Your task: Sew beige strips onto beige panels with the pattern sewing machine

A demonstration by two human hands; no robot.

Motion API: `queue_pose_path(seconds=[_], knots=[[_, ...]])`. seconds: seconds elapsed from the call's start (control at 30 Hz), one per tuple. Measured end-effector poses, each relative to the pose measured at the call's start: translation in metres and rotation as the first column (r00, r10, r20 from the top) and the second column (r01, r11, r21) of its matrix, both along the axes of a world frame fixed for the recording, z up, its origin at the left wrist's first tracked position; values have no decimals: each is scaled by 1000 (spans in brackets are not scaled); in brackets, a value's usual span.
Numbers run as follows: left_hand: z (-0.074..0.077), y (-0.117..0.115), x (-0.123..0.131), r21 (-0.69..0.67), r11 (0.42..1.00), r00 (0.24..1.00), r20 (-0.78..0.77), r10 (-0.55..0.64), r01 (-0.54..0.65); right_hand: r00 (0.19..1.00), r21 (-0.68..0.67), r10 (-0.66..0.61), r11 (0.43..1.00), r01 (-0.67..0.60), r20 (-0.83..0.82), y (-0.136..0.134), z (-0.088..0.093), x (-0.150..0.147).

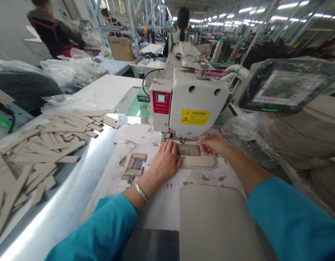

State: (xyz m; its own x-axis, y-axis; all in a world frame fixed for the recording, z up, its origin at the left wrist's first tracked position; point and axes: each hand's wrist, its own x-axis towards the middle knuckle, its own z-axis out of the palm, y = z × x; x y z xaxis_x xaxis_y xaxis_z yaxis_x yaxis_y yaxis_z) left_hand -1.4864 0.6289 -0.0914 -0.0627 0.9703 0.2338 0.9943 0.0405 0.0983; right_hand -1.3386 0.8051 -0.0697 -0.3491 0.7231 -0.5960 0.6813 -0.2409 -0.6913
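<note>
A white industrial sewing machine (193,98) stands in front of me, its head over a rectangular template (190,150) with a long slot. My left hand (167,157) lies palm down with its fingers flat on the left end of that template. At the template's right end, the fingers of my right hand (211,144) are pinched together. A thin, light-coloured item sticks out from them, too small to name. Beneath lies a beige panel (196,162) with rounded corners. The needle area is partly hidden behind the machine head.
Many beige fabric strips (53,134) are heaped at left. A small square frame (136,165) lies left of my hand. A large beige panel (216,217) is near me. At right hangs a plastic-wrapped control screen (287,85). Co-workers (181,29) are farther back.
</note>
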Motion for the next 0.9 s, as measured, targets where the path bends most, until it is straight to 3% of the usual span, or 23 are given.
queue_pose_path(seconds=[0.47, 0.6, 0.77, 0.9], knots=[[-8, 10, 33, -59, 986, 986, -39, -161, 158, 999, 29, -40, 999, 40, 26, 27, -5, 55], [-7, 10, 36, -78, 984, 987, -6, -158, 158, 999, 46, -48, 998, 48, -3, 31, -10, 63], [7, 2, 38, -92, 986, 989, 60, -136, 141, 999, 69, -38, 997, 39, -12, 33, -14, 63], [27, -12, 55, -159, 967, 973, 150, -177, 200, 999, 91, -51, 995, 52, -12, 30, -12, 63]])
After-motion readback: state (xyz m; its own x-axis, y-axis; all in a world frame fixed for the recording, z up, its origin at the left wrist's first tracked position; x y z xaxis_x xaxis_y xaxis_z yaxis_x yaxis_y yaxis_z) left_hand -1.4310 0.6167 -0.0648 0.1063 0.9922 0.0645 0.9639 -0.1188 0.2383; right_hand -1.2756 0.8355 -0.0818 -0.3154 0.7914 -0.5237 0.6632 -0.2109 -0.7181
